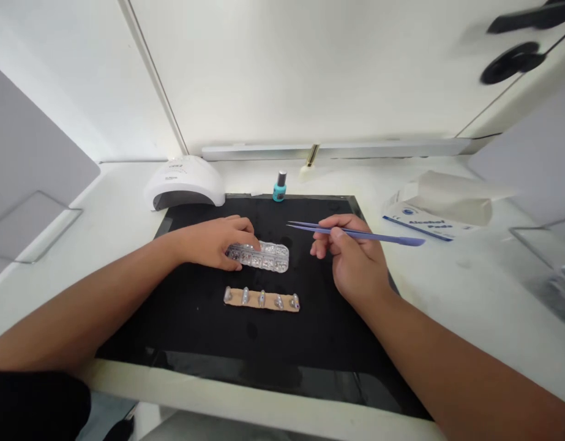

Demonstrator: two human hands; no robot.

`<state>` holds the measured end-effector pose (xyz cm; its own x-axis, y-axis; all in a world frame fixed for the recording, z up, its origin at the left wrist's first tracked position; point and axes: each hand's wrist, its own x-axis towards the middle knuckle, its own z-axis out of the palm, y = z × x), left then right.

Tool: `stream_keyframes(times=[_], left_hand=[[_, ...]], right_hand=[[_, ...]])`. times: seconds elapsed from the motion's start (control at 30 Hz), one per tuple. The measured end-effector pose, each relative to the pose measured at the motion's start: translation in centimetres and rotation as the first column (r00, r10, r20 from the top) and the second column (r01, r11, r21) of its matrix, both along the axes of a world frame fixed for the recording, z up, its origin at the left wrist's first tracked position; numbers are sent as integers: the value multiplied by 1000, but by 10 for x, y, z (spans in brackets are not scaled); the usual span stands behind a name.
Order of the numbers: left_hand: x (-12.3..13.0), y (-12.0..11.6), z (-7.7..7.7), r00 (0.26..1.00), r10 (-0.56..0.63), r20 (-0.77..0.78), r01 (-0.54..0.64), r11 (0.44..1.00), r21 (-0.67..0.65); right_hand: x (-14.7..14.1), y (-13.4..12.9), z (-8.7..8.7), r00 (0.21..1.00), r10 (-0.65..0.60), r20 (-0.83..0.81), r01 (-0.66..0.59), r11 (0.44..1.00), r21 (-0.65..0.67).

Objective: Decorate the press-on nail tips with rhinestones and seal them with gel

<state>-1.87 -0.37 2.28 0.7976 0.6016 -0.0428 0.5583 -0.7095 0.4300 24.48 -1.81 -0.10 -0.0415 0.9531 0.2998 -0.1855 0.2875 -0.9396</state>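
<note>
My left hand [222, 242] has its fingers curled over the left end of a clear compartment case [275, 257] full of small shiny gems. The thumb presses its near side and the fingers its far side. My right hand [355, 260] pinches a pair of purple tweezers [376, 236], whose slightly parted tips point left above the black mat and hold nothing that I can see. Just below the case lies a tan strip [253, 299] bearing several glittery false nails in a row.
A white nail lamp [185, 177] stands at the back left of the black mat [181, 331]. Behind the case are a turquoise polish bottle [279, 188] and a gold-capped bottle [311, 158]. An open alcohol pads box [429, 217] sits on the right.
</note>
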Motion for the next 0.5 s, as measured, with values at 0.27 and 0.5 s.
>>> stream_keyframes(times=[0.27, 0.5], left_hand=[[-6, 3, -20, 990, -30, 138, 23, 999, 48], [-4, 2, -22, 975, -14, 222, -20, 989, 149]], right_hand=[[2, -1, -2, 998, 55, 25, -56, 998, 33], [2, -1, -4, 995, 97, 21, -98, 991, 93]])
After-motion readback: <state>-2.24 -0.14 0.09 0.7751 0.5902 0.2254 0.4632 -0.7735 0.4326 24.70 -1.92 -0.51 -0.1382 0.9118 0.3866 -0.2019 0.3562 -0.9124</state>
